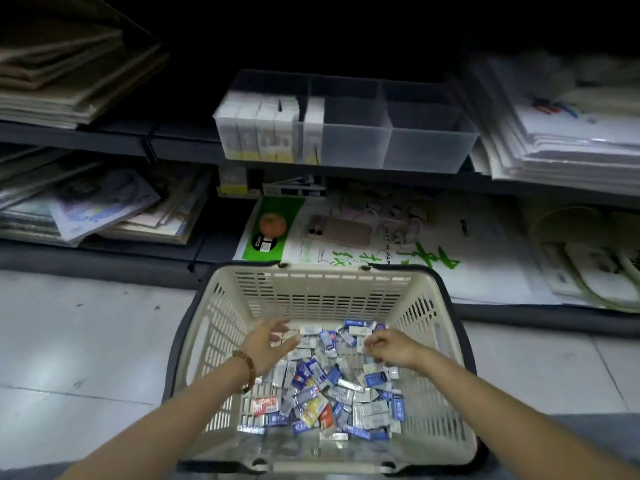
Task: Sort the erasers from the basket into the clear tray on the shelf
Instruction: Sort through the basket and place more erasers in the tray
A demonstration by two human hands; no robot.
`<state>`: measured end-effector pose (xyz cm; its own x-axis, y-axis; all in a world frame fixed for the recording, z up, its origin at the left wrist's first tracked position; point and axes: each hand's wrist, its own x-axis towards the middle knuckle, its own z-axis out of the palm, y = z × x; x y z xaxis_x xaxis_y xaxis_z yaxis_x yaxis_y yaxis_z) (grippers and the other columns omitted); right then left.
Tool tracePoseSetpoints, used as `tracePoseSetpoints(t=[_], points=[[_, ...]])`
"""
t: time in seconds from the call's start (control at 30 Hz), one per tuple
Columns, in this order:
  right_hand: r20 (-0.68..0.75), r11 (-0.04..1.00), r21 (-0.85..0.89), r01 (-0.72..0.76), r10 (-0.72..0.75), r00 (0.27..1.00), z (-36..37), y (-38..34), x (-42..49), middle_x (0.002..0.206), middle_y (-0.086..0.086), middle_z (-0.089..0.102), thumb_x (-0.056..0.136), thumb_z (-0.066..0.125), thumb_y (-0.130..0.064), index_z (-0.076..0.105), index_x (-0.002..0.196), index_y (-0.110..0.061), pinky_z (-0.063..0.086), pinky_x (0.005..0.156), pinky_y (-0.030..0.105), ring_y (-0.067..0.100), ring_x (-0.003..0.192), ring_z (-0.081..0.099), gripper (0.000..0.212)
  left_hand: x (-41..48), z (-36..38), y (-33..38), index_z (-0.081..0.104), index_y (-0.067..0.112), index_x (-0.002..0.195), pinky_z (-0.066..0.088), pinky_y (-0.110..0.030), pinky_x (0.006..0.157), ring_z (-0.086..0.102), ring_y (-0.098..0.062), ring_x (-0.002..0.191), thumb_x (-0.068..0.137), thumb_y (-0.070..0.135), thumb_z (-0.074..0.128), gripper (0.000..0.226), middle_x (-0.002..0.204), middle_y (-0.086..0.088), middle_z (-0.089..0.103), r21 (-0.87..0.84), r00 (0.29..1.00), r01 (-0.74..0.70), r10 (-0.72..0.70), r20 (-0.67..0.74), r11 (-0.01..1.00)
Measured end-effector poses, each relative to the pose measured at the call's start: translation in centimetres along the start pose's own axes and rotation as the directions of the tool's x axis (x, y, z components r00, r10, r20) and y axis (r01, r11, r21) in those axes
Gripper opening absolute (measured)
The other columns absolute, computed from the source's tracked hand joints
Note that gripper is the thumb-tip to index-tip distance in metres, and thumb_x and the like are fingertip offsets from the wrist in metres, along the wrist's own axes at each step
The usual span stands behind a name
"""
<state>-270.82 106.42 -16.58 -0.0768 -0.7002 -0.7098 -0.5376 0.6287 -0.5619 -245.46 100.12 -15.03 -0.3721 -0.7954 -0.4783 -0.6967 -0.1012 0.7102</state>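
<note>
A cream plastic basket (322,289) stands on the floor in front of me, its bottom covered with several small wrapped erasers (332,393) in blue, white, red and yellow. My left hand (268,344) hovers over the pile at the left, fingers spread and empty. My right hand (388,348) is over the pile at the right, its fingers curled down onto the erasers; what it grips is hidden. On the shelf above sits the clear tray (429,150). White boxed erasers (266,129) stand in its left compartment, one more in the middle; the right one is bare.
Stacks of paper (568,133) flank the tray at the right, brown sheets (65,74) at the left. On the lower shelf lie a green-and-white paper pack (273,226), a phone (341,230) and magazines (104,206). Grey floor tiles (86,341) surround the basket.
</note>
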Motion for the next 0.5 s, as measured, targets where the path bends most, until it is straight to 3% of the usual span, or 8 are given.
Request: tracePoseSetpoints(t=[0.1,0.17,0.23,0.33,0.43,0.5], points=[[0.007,0.975,0.176,-0.137,0.138,0.99,3.0,4.0,1.5,0.116,0.015,0.062,0.089,0.063,-0.02,0.057,0.122,-0.003,0.048,0.068,0.019,0.014,0.087,0.056,0.038,0.4,3.8,-3.4,0.05,0.006,0.126,0.042,-0.022,0.088,0.053,-0.021,0.114,0.089,0.028,0.059,0.043,0.127,-0.012,0.056,-0.046,0.978,0.185,-0.179,0.108,0.982],[0.068,0.953,0.215,-0.213,0.203,0.977,4.8,5.2,2.1,0.104,0.015,0.063,0.088,0.064,-0.023,0.059,0.119,-0.004,0.048,0.07,0.023,0.015,0.085,0.056,0.036,0.7,5.5,-5.4,0.053,0.005,0.123,0.04,-0.017,0.084,0.054,-0.021,0.114,0.091,0.025,0.057,0.037,0.125,-0.012,0.057,0.018,0.964,0.205,-0.205,0.17,0.979],[0.105,0.94,0.246,-0.238,0.218,0.97,6.4,5.6,2.7,0.105,0.01,0.062,0.088,0.064,-0.022,0.06,0.117,-0.005,0.047,0.07,0.023,0.015,0.085,0.057,0.034,1.2,6.6,-6.6,0.054,0.007,0.124,0.038,-0.012,0.077,0.055,-0.02,0.11,0.092,0.023,0.055,0.036,0.126,-0.012,0.057,0.065,0.954,0.199,-0.208,0.217,0.978],[0.029,0.955,0.269,-0.128,0.125,0.992,8.0,5.2,3.9,0.12,0.008,0.062,0.088,0.065,-0.019,0.057,0.123,-0.009,0.045,0.065,0.013,0.017,0.099,0.059,0.038,2.6,7.6,-7.8,0.05,0.005,0.128,0.044,-0.02,0.078,0.055,-0.023,0.105,0.093,0.023,0.054,0.039,0.129,-0.015,0.053,0.009,0.952,0.237,-0.234,0.198,0.971],[-0.046,0.977,0.213,-0.029,0.04,0.998,8.9,4.1,5.1,0.124,0.01,0.058,0.087,0.066,-0.019,0.057,0.123,-0.007,0.043,0.077,0.018,0.02,0.112,0.056,0.039,3.9,8.1,-8.2,0.049,0.003,0.129,0.044,-0.038,0.098,0.053,-0.032,0.118,0.095,0.027,0.05,0.042,0.133,-0.016,0.052,-0.049,0.946,0.278,-0.264,0.187,0.959],[-0.075,0.997,0.078,0.009,-0.003,0.997,9.8,3.7,5.9,0.126,0.011,0.055,0.087,0.067,-0.023,0.06,0.121,-0.007,0.043,0.086,0.023,0.023,0.115,0.055,0.039,4.7,8.4,-8.4,0.053,0.005,0.127,0.045,-0.04,0.098,0.055,-0.029,0.116,0.096,0.03,0.048,0.04,0.13,-0.013,0.054,-0.054,0.942,0.289,-0.274,0.195,0.956]])
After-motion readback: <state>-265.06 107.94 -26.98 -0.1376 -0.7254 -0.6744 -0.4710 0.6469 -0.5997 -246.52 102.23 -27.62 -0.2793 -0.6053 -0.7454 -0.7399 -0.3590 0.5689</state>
